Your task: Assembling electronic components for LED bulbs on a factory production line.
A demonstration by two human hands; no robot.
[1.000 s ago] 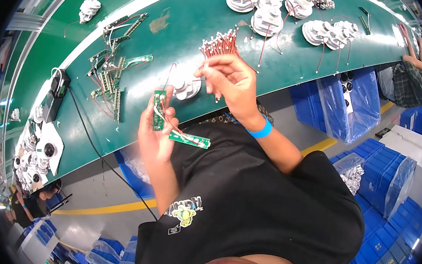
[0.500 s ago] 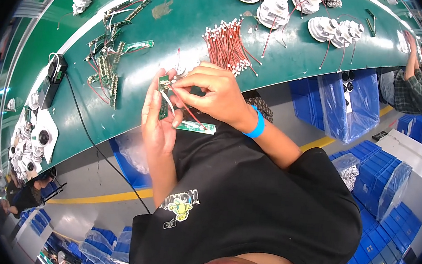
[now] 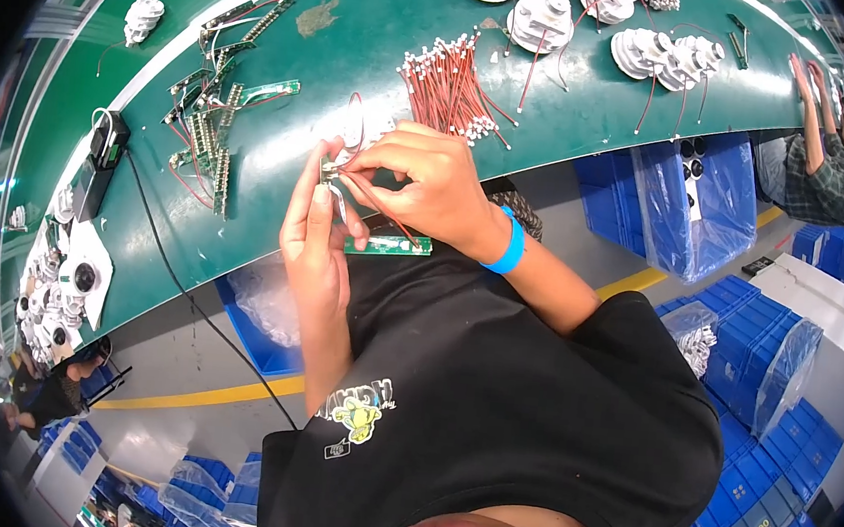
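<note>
My left hand (image 3: 312,234) holds a small green circuit board (image 3: 333,177) upright above the edge of the green table (image 3: 382,29). My right hand (image 3: 428,189) pinches a red wire with a white connector (image 3: 372,204) against the top of that board. A second long green circuit board (image 3: 388,246) lies at the table's edge just below my hands. A bundle of red wires with white ends (image 3: 452,91) lies on the table beyond my right hand. I wear a blue wristband (image 3: 507,246) on the right wrist.
A pile of green circuit boards (image 3: 216,115) lies at the left. White round housings (image 3: 544,18) sit at the far edge. A black device (image 3: 100,160) with a cable is at the left. Blue bins (image 3: 688,202) stand under the table. Another person (image 3: 832,169) works at the right.
My right hand came down from the wire bundle with a red wire and met the board in my left hand. Both hands now sit lower, close together at the table's edge.
</note>
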